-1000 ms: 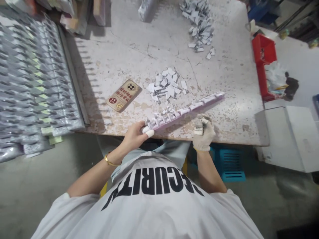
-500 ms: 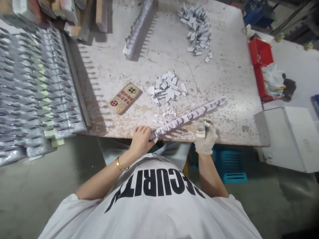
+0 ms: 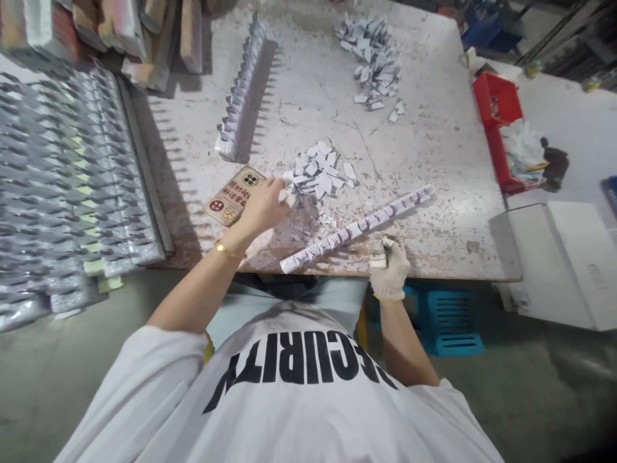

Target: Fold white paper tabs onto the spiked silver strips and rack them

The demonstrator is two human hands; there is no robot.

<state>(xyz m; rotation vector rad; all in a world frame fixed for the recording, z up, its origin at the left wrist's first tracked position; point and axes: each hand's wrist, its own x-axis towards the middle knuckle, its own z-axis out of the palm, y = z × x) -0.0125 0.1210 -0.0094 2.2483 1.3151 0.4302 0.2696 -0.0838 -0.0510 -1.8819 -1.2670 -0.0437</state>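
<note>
A long pale lilac strip (image 3: 357, 228) with small white tabs along it lies slantwise near the table's front edge. My bare left hand (image 3: 263, 207), a gold bracelet on its wrist, reaches over the table to the left edge of a small pile of white cut pieces (image 3: 319, 168). Its fingers are curled and blurred, and I cannot tell whether they hold a piece. My gloved right hand (image 3: 391, 271) rests at the table edge just below the strip's middle, closed on a small pale object that sticks out of the fist.
A phone in a tan case (image 3: 235, 196) lies just left of my left hand. A second tabbed strip (image 3: 240, 96) and a larger pile of pieces (image 3: 371, 54) lie farther back. Stacked silver strips (image 3: 62, 180) fill the left. A red crate (image 3: 499, 103), white box (image 3: 554, 257) and blue crate (image 3: 443, 315) stand right.
My left hand has let go of the strip's near end and moved up and left to the small pile. The strip now lies free on the table. The right hand has stayed put.
</note>
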